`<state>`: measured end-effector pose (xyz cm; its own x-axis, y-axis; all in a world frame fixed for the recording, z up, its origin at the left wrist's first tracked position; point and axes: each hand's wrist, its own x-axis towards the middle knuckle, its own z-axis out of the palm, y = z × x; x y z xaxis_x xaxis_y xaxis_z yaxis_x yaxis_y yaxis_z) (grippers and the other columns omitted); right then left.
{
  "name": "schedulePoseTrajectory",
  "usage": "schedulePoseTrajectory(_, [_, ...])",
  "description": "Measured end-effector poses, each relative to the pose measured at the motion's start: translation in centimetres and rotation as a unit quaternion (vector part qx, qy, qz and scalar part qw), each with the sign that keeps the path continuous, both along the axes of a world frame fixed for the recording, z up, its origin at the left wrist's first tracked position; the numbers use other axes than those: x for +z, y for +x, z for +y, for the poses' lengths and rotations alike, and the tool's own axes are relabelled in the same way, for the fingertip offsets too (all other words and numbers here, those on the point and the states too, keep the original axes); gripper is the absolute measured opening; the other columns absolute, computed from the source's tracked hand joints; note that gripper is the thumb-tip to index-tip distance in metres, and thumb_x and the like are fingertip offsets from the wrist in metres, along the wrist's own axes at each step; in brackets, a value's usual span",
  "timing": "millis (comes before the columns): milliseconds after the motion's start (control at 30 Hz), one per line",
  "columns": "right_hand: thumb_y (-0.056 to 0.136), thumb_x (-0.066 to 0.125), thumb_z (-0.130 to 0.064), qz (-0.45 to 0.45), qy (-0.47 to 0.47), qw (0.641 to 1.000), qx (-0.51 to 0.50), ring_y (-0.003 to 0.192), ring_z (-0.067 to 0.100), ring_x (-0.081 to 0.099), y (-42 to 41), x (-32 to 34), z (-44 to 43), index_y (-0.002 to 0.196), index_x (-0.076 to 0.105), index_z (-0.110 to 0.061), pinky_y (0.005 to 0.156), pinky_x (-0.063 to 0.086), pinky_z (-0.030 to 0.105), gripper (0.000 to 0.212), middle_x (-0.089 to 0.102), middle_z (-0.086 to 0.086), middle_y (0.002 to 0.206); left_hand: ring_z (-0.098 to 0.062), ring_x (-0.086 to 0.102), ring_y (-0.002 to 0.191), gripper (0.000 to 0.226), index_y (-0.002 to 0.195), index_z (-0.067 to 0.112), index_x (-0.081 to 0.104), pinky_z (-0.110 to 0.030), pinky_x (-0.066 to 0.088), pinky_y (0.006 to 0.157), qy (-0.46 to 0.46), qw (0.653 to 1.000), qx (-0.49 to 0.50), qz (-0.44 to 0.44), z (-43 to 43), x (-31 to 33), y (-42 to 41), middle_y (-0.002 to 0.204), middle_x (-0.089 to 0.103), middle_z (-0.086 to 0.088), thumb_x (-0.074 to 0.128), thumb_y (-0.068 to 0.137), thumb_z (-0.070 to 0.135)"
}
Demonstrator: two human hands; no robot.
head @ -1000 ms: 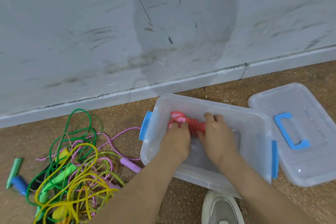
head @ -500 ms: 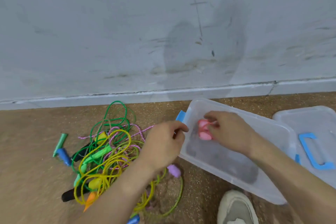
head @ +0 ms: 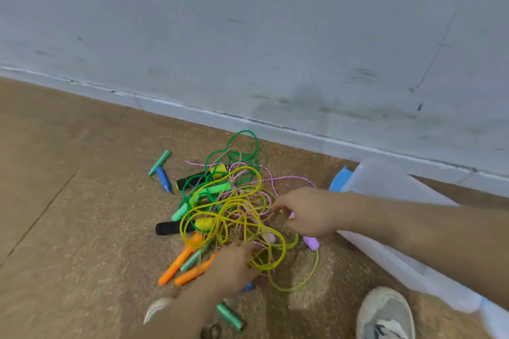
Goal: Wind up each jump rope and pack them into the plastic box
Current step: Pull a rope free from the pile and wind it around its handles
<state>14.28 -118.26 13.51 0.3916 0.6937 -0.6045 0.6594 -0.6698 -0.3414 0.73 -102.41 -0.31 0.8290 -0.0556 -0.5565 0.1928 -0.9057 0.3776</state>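
Jump ropes [head: 234,209] are piled in one tangle on the floor [head: 82,228], just left of the plastic box [head: 391,184]. Yellow rope [head: 220,217] is looped on top. Green rope [head: 242,151] and pink braided rope [head: 286,177] are threaded underneath, and their ends can't be traced. Orange handles [head: 179,261], a black handle [head: 168,227] and a purple handle [head: 311,242] stick out at the edges.

The left hand [head: 234,264] is laid on the near side of the tangle, fingertips buried among the yellow loops (motion blur, so grip cannot be told). The right hand [head: 305,212] is held over the tangle's right edge with fingers bent down. Whether rope is pinched cannot be told.

The box is only partly seen. It is crossed by the right forearm and cut off at the frame's right edge, and its interior is unreadable. A blue latch [head: 340,179] is visible at its left end. A shoe [head: 385,314] is clipped by the bottom edge.
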Motion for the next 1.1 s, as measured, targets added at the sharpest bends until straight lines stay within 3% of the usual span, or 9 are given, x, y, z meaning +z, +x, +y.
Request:
schedulePoseTrajectory(133, [0.093,0.053,-0.019,0.066,0.014,0.99,-0.121,0.124,0.019,0.05,-2.7,-6.3,0.3,0.135,0.047,-0.015,0.107,0.03,0.029,0.042,0.059,0.006,0.131,-0.025,0.053,0.118,0.054,0.13,0.032,0.051,-0.032,0.046,0.092,0.015,0.999,0.018,0.026,-1.8,-3.0,-0.7,0.124,0.061,-0.003,0.063,0.078,0.044])
schedulePoseTrajectory(300, [0.087,0.061,-0.032,0.086,-0.012,0.986,-0.142,0.133,0.029,0.037,-7.5,-12.2,0.8,0.149,0.026,-0.024,0.108,0.026,0.03,0.071,0.038,0.001,0.15,-0.007,0.058,0.067,0.009,0.083,0.025,0.07,-0.029,0.05,0.073,-0.187,0.963,0.193,-0.012,-1.2,-1.9,0.5,0.074,0.069,0.005,0.067,0.081,0.016])
schedulePoseTrajectory(400, [0.083,0.066,-0.041,0.037,0.071,0.968,-0.236,0.095,0.02,0.059,-7.4,-12.2,1.0,0.098,0.062,-0.035,0.078,0.039,0.03,0.016,0.068,-0.006,0.089,-0.009,0.059,0.06,0.013,0.081,0.024,0.067,-0.032,0.053,0.068,-0.243,0.95,0.192,-0.024,0.4,1.2,2.1,0.064,0.064,0.009,0.065,0.085,0.012])
schedulePoseTrajectory(467, [0.087,0.065,-0.038,0.081,0.118,0.932,-0.332,0.068,0.011,0.055,-5.9,-9.9,1.0,0.06,0.056,-0.028,0.058,0.034,0.028,0.03,0.052,-0.009,0.052,-0.009,0.058,0.061,0.007,0.09,0.022,0.07,-0.028,0.048,0.064,-0.203,0.964,0.155,-0.071,1.9,4.3,3.6,0.067,0.064,0.006,0.067,0.085,0.019])
schedulePoseTrajectory(633, [0.082,0.073,-0.018,0.286,0.277,0.803,-0.444,0.053,0.014,0.05,-0.7,0.4,0.4,0.084,0.067,0.004,0.055,0.039,0.021,0.022,0.058,0.006,0.06,-0.003,0.038,0.049,0.012,0.089,0.031,0.068,-0.022,0.029,0.05,-0.08,0.974,0.104,-0.183,6.6,14.3,5.9,0.052,0.042,0.007,0.071,0.081,0.04])
schedulePoseTrajectory(767, [0.092,0.059,-0.018,0.303,0.383,0.757,-0.434,0.047,0.012,0.049,-0.4,9.6,0.1,0.074,0.063,-0.012,0.05,0.031,0.023,0.019,0.053,0.002,0.054,-0.009,0.033,0.047,0.028,0.058,0.028,0.062,-0.028,0.027,0.051,-0.117,0.967,0.107,-0.198,9.0,23.4,4.9,0.046,0.038,0.008,0.07,0.084,0.036])
schedulePoseTrajectory(967, [0.098,0.045,-0.014,0.057,0.378,0.782,-0.492,0.049,0.021,0.064,-2.7,17.3,-1.9,0.089,0.058,0.001,0.04,0.038,0.018,0.022,0.063,0.017,0.069,-0.009,0.034,0.05,0.016,0.072,0.015,0.067,-0.023,0.028,0.048,-0.303,0.833,0.205,-0.415,6.8,37.5,0.2,0.054,0.041,0.006,0.068,0.085,0.024])
schedulePoseTrajectory(1033, [0.096,0.049,-0.029,-0.11,0.275,0.838,-0.459,0.086,0.034,0.068,-3.8,18.9,-2.8,0.099,0.06,0.004,0.067,0.055,0.031,0.035,0.066,0.025,0.093,-0.009,0.026,0.047,0.015,0.072,0.018,0.069,-0.019,0.02,0.043,-0.37,0.765,0.232,-0.474,6.0,42.5,-1.3,0.05,0.034,0.01,0.066,0.086,0.023])
schedulePoseTrajectory(1100, [0.09,0.053,-0.053,-0.174,0.247,0.868,-0.395,0.129,0.031,0.046,-6.1,21.4,-2.7,0.133,0.047,-0.002,0.104,0.039,0.036,0.067,0.049,0.02,0.138,-0.01,0.021,0.047,0.018,0.077,0.018,0.069,-0.018,0.017,0.042,-0.448,0.721,0.214,-0.484,4.6,46.6,-2.8,0.051,0.028,0.007,0.06,0.092,0.019])
